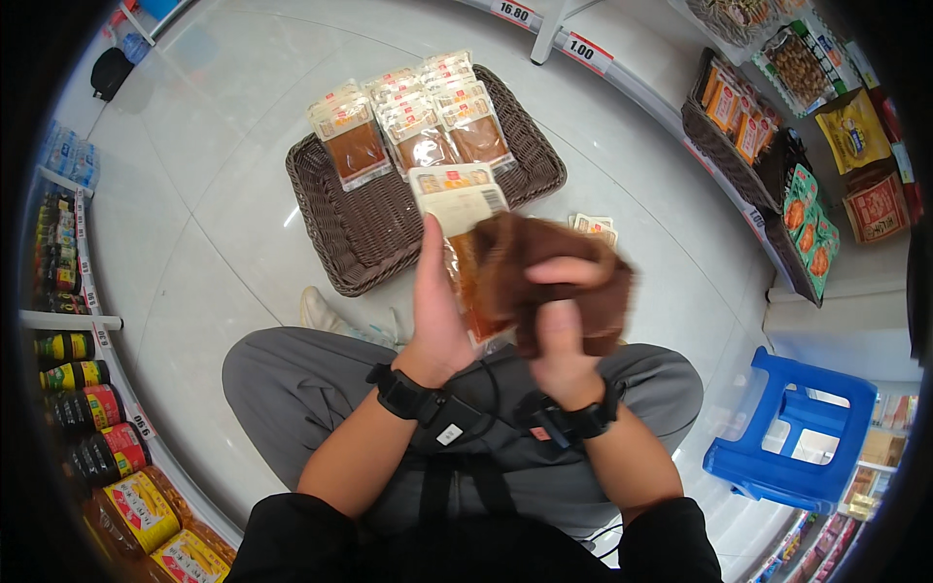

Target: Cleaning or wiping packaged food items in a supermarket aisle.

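My left hand (440,310) holds a flat, clear-fronted food packet (455,200) upright by its left edge. A brown cloth (517,291), blurred, is gripped in my right hand (565,328) and lies against the packet's right side, covering part of it. Beyond my hands, a dark brown wicker basket (357,248) rests on the floor. Rows of similar packets (423,124) stand leaning in its far part. More packets (596,227) lie on the floor to the right of the basket, partly hidden by the cloth.
Shelves with dark bottles (95,408) curve along the left. At the right, a shelf edge (656,109) borders baskets of snack packets (736,116). A blue plastic stool (802,474) is at the lower right. My shoe (328,317) is near the wicker basket.
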A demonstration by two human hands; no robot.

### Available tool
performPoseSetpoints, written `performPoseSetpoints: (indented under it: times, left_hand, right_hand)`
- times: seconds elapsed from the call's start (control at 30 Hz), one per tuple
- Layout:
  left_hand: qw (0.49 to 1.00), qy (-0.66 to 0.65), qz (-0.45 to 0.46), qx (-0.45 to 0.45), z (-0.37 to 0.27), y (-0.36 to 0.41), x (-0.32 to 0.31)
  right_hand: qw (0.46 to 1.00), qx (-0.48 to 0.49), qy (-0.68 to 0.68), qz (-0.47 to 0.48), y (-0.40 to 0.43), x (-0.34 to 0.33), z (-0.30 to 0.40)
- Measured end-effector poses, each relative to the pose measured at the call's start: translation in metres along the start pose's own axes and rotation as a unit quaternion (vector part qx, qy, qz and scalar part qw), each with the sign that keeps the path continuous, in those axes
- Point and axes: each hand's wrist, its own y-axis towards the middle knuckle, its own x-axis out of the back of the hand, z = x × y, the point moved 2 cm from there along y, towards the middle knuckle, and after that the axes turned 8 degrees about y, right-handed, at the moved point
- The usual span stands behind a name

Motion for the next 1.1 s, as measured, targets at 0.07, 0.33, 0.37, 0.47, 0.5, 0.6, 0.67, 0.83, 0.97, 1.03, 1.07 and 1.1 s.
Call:
performPoseSetpoints:
  times: [0.07, 0.33, 0.37, 0.47, 0.5, 0.6, 0.67, 0.83, 0.97, 1.03, 1.07, 1.1]
  left_hand:
    - [0.991, -0.063, 0.117, 0.024, 0.007, -0.009, 0.008]
    - [0.998, 0.04, 0.047, 0.019, 0.035, -0.014, 0.022]
    - [0.997, 0.059, 0.046, 0.021, 0.035, -0.015, 0.019]
    - [0.991, 0.121, 0.047, 0.009, 0.03, -0.015, 0.018]
    - [0.992, 0.119, 0.039, 0.014, 0.031, -0.014, 0.017]
    - [0.993, 0.112, 0.016, 0.016, 0.034, -0.013, 0.006]
    - [0.992, 0.124, 0.008, 0.002, 0.035, -0.012, 0.004]
    - [0.987, 0.158, 0.014, 0.007, 0.034, -0.009, 0.003]
    - [0.997, 0.06, 0.006, 0.051, 0.018, -0.001, 0.021]
    - [0.996, 0.058, 0.064, 0.022, -0.001, -0.002, 0.005]
    - [0.996, 0.058, 0.063, 0.022, -0.003, 0.002, 0.008]
    - [0.999, 0.049, 0.012, -0.014, -0.008, 0.005, 0.013]
  right_hand:
    - [0.979, 0.043, -0.161, 0.121, -0.002, -0.007, -0.007]
    - [0.941, 0.106, -0.309, 0.092, 0.002, -0.003, -0.035]
    - [0.941, 0.105, -0.309, 0.092, 0.003, -0.001, -0.034]
    - [0.931, 0.13, -0.335, 0.062, 0.007, -0.001, -0.032]
    - [0.931, 0.13, -0.335, 0.062, 0.008, -0.001, -0.033]
    - [0.939, 0.102, -0.328, -0.017, 0.013, 0.008, -0.043]
    - [0.961, 0.066, -0.256, -0.076, 0.02, 0.016, -0.053]
    - [0.983, -0.014, -0.115, -0.14, 0.039, 0.026, -0.065]
    - [0.951, -0.273, -0.106, -0.094, 0.07, 0.037, -0.056]
    - [0.924, -0.376, -0.017, -0.066, 0.072, 0.046, -0.05]
    - [0.925, -0.376, -0.022, -0.04, 0.068, 0.045, -0.048]
    - [0.926, -0.376, -0.025, -0.013, 0.064, 0.043, -0.045]
